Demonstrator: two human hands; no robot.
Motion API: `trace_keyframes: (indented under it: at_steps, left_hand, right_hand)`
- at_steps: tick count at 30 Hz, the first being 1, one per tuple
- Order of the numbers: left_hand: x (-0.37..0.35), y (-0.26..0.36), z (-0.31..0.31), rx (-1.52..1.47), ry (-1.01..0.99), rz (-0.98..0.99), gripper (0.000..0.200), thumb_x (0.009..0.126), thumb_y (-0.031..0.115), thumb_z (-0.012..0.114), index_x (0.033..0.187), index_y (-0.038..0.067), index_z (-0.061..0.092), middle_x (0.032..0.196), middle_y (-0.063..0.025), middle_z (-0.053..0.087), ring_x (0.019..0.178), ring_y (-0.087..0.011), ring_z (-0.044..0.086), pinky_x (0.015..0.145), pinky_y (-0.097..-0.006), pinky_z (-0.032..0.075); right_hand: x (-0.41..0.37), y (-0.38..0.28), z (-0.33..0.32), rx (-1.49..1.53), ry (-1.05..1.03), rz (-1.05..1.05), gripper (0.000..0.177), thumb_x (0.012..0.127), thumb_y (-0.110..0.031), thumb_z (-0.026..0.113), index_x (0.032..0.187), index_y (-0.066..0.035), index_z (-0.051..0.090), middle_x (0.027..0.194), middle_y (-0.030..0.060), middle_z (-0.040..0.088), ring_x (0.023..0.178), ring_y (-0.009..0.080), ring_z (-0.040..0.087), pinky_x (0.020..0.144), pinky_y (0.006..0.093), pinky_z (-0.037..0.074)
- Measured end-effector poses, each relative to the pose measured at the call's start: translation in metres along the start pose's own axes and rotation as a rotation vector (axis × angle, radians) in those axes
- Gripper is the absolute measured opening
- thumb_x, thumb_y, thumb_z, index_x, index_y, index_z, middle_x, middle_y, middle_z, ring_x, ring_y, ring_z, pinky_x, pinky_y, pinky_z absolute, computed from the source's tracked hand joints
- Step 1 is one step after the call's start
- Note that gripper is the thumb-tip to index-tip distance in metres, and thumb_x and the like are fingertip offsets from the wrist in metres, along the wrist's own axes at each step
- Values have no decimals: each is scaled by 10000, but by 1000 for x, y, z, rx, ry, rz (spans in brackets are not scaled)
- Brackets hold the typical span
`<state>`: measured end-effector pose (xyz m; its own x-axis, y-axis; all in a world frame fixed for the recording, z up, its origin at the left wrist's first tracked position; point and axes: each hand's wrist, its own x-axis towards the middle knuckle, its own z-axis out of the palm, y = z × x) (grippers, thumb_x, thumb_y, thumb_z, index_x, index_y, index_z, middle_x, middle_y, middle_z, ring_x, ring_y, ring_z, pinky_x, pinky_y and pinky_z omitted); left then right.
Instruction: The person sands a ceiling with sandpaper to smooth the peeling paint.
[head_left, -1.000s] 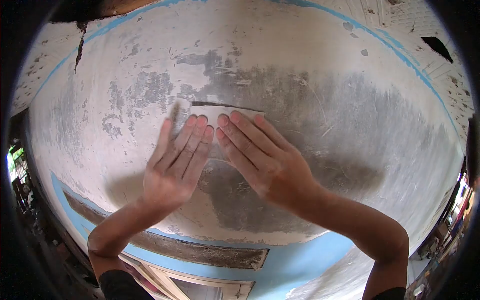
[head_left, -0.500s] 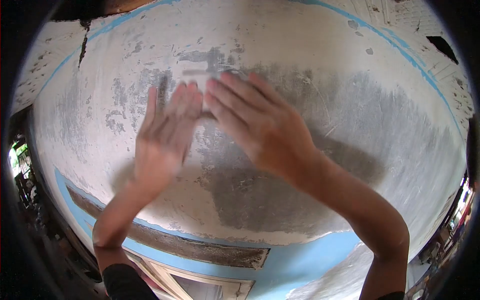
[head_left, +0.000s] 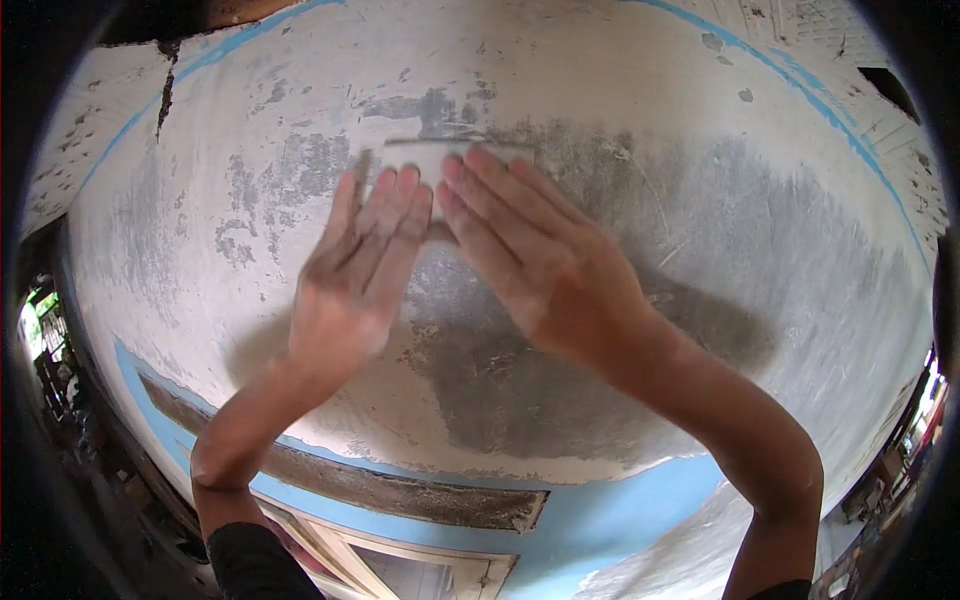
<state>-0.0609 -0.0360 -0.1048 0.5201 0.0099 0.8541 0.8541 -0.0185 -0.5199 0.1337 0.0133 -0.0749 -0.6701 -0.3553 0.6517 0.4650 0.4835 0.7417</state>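
A flat, pale rectangular sheet [head_left: 428,155] lies against the wall under my fingers, blurred by motion, with a dark line along its upper edge. My left hand [head_left: 350,270] is laid flat over its left part, fingers stretched upward and slightly apart. Over the right part, my right hand [head_left: 545,245] slants up and to the left, fingers long and flat. The fingertips of both hands nearly meet near the middle. Around them the wall [head_left: 560,400] is patchy, with whitish areas and bare grey ones.
A blue painted band [head_left: 620,510] runs low on the wall, with a rough brown recessed strip [head_left: 400,490] along it. Below sits a pale wooden frame [head_left: 485,575]. Blue lines edge the wall above, and a dark crack [head_left: 166,95] shows at upper left.
Both hands have shifted a little to the right along the wall, and the pale sheet has moved with them. The hands stay flat against it.
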Motion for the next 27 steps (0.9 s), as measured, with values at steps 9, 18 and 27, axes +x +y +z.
trace_keyframes:
  at_steps: [9,18,27]
  left_hand:
    - [13,-5,3,-31,31,51,397,814,-9,572,1210,-28,562,1267,-184,563,1238,-304,497,1078,-472,369]
    - [-11,6,7,-50,19,90,481,785,-76,532,1261,-7,522,1279,-177,556,1209,-290,527,1101,-476,327]
    - [-76,45,4,-173,-80,40,432,818,-12,562,1249,-7,542,1301,-164,544,1241,-277,501,1071,-506,355]
  right_hand:
    - [5,9,-5,-93,27,17,363,859,-118,553,1179,54,564,1301,207,527,1280,296,449,1084,414,355]
    - [-25,-4,-1,34,-17,-30,376,846,-100,551,1190,51,558,1281,192,547,1266,285,464,1096,412,338]
    - [-65,-68,-3,184,-163,146,367,879,-118,566,1234,-26,552,1348,120,510,1291,248,443,1095,421,345]
